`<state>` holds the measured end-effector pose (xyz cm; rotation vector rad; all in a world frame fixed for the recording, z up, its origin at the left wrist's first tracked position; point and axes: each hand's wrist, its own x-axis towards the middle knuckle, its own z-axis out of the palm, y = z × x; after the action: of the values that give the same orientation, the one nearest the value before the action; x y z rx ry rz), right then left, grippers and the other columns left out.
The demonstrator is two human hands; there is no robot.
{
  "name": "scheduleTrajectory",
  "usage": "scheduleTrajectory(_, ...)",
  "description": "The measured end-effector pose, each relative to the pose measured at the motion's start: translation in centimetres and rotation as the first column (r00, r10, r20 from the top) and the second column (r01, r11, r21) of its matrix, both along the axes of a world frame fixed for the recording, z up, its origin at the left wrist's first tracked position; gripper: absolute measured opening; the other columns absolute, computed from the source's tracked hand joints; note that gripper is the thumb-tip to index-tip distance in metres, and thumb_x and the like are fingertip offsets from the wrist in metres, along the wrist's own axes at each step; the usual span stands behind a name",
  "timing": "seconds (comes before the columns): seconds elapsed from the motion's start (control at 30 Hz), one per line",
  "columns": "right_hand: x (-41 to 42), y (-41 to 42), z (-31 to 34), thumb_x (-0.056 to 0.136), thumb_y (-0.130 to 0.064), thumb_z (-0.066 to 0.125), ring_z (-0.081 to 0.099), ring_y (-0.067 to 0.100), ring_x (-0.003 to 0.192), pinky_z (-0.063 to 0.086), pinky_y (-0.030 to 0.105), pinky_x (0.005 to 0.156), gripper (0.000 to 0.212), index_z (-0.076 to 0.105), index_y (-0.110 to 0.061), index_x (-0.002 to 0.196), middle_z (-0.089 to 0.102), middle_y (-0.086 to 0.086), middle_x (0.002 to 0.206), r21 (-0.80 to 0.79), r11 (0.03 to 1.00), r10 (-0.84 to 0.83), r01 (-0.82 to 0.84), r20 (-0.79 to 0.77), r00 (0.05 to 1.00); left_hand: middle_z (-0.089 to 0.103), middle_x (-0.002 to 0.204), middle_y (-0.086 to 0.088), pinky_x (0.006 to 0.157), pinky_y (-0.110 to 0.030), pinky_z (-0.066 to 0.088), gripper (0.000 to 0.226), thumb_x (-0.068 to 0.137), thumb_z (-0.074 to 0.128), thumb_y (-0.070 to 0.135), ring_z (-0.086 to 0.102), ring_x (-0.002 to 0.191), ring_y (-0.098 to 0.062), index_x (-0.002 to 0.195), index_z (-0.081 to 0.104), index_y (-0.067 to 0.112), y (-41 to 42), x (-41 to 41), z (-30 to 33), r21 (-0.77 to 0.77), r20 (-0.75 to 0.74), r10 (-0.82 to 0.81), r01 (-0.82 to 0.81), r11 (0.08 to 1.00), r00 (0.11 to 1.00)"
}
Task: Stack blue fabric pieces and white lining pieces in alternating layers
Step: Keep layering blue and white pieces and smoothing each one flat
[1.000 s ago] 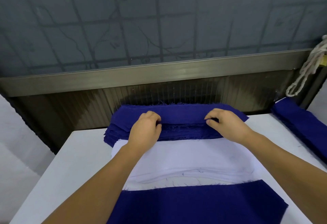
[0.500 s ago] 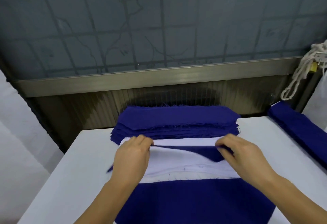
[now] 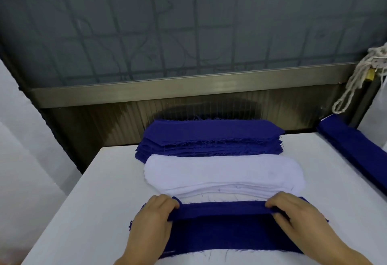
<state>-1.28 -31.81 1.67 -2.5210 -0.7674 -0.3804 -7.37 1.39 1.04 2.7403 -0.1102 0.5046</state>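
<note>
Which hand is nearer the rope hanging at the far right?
Right. The right hand sits toward the rope side; the left hand is across the blue fabric piece.

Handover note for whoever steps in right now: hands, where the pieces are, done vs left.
Left hand and right hand each pinch an end of one blue piece, held over the near stack, whose visible top is blue.
Blue supply pile sits at the table's far edge; white lining pile lies just in front of it.
More blue fabric lies at the right edge.
Done: a blue piece is picked and brought to the near stack.
Left: lay it flat, add a white lining, keep alternating. Both piles look far from used up.
</note>
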Motion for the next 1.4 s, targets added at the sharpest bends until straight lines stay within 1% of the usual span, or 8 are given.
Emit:
scheduleTrajectory(0.17, 2.1, 0.0, 1.1, 0.08, -0.005, 0.071, 0.054, -0.006, 0.072, 0.039, 0.004, 0.066, 0.028, 0.065, -0.031, 0.09, 0.061, -0.025, 0.087, -0.055, 0.994, -0.1, 0.094, -0.099, 0.99, 0.056, 0.091, 0.025, 0.072, -0.005, 0.039, 0.036, 0.081, 0.058, -0.002, 0.05, 0.084, 0.006, 0.094, 0.068, 0.029, 0.8, 1.9, 1.4, -0.032, -0.079, 0.023, -0.026, 0.999, 0.997)
scheduleTrajectory(0.4, 8.8, 0.9, 5.8, 0.09, -0.015, 0.06, 0.055, 0.004, 0.079, 0.045, 0.02, 0.069, 0.019, 0.06, -0.032, 0.099, 0.062, -0.015, 0.097, -0.076, 0.98, -0.188, 0.182, -0.076, 0.979, 0.063, 0.102, 0.013, 0.071, -0.02, 0.043, 0.024, 0.089, 0.057, 0.013, 0.059, 0.088, -0.009, 0.105, 0.067, 0.028, 2.8, 7.8, 6.5, 0.047, 0.02, 0.098, -0.099, 0.994, 0.995)
scheduleTrajectory(0.6, 15.9, 4.0, 10.6, 0.09, -0.009, 0.055, 0.053, 0.012, 0.081, 0.041, 0.028, 0.069, 0.017, 0.063, -0.021, 0.101, 0.061, -0.005, 0.098, 0.04, 0.97, -0.243, 0.24, 0.219, 0.945, 0.065, 0.099, 0.003, 0.074, -0.036, 0.053, 0.021, 0.088, 0.058, 0.009, 0.058, 0.091, -0.018, 0.101, 0.066, 0.023, 4.1, 15.3, 12.0, 0.107, 0.313, 0.154, -0.196, 0.975, 0.937)
scheduleTrajectory(0.77, 21.0, 5.3, 11.8, 0.08, 0.001, 0.058, 0.052, 0.024, 0.083, 0.04, 0.036, 0.074, 0.021, 0.062, -0.012, 0.096, 0.06, 0.005, 0.092, 0.053, 0.975, -0.213, 0.217, 0.514, 0.831, 0.062, 0.09, 0.0, 0.078, -0.036, 0.043, 0.026, 0.068, 0.062, -0.001, 0.051, 0.09, -0.021, 0.087, 0.065, 0.017, 6.1, 20.3, 14.6, 0.155, 0.534, 0.144, -0.264, 0.952, 0.833)
scheduleTrajectory(0.9, 22.0, 4.8, 6.9, 0.067, 0.013, 0.062, 0.054, 0.031, 0.086, 0.039, 0.037, 0.079, 0.033, 0.065, -0.008, 0.092, 0.061, 0.008, 0.092, -0.025, 0.982, -0.16, 0.188, 0.424, 0.891, 0.063, 0.081, -0.003, 0.077, -0.037, 0.043, 0.036, 0.055, 0.057, -0.016, 0.055, 0.083, -0.025, 0.075, 0.065, 0.012, 7.2, 21.0, 9.9, 0.199, 0.431, 0.069, -0.17, 0.965, 0.9)
scheduleTrajectory(1.07, 21.4, 4.0, 2.4, 0.089, 0.002, 0.054, 0.055, 0.026, 0.095, 0.044, 0.038, 0.088, 0.021, 0.068, -0.011, 0.098, 0.062, 0.004, 0.102, 0.012, 0.988, -0.156, 0.156, 0.092, 0.983, 0.066, 0.084, -0.002, 0.075, -0.029, 0.045, 0.039, 0.064, 0.051, -0.021, 0.056, 0.078, -0.02, 0.075, 0.066, 0.013, 7.3, 20.9, 3.5, -0.006, 0.231, 0.145, -0.148, 0.989, 0.962)
scheduleTrajectory(1.17, 21.0, 3.5, 2.5, 0.091, -0.004, 0.054, 0.056, 0.024, 0.095, 0.047, 0.038, 0.087, 0.019, 0.067, -0.013, 0.101, 0.063, 0.003, 0.103, 0.003, 0.989, -0.145, 0.146, 0.143, 0.979, 0.065, 0.093, 0.002, 0.075, -0.022, 0.042, 0.038, 0.076, 0.048, -0.016, 0.05, 0.08, -0.009, 0.085, 0.067, 0.016, 7.8, 21.1, 2.7, -0.126, 0.204, 0.234, -0.212, 0.969, 0.95)
scheduleTrajectory(1.4, 21.5, 3.3, 3.2, 0.091, -0.009, 0.053, 0.055, 0.028, 0.101, 0.045, 0.04, 0.085, 0.027, 0.061, -0.015, 0.116, 0.06, 0.006, 0.116, 0.015, 0.896, -0.444, 0.444, 0.074, 0.893, 0.067, 0.113, -0.003, 0.093, -0.03, 0.047, 0.042, 0.083, 0.045, -0.01, 0.061, 0.101, -0.022, 0.112, 0.067, 0.012, 6.9, 19.7, 2.2, -0.167, 0.165, 0.283, -0.256, 0.952, 0.945)
